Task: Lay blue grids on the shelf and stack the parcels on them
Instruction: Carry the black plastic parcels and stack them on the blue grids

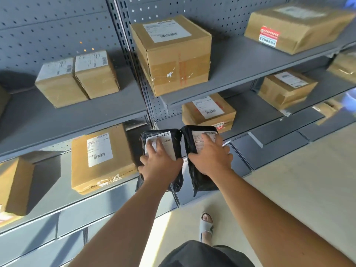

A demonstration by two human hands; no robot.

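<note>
Pressing down with left hand (160, 163), fingers spread and flat across the white label (166, 136) of left black parcel (174, 183), thumb out at its left edge. Same with right hand (211, 156): fingers fanned wide, flat on right black parcel (199, 180). 2 parcels touching side by side beneath the fingers, near ends hanging past the front of grey shelf (63, 189). Just left of the left fingers, flat cardboard box (100, 158). Beyond the right fingertips, smaller cardboard box (209, 111). Below the wrists, sandalled foot (206, 225) on pale floor (289, 180).
</note>
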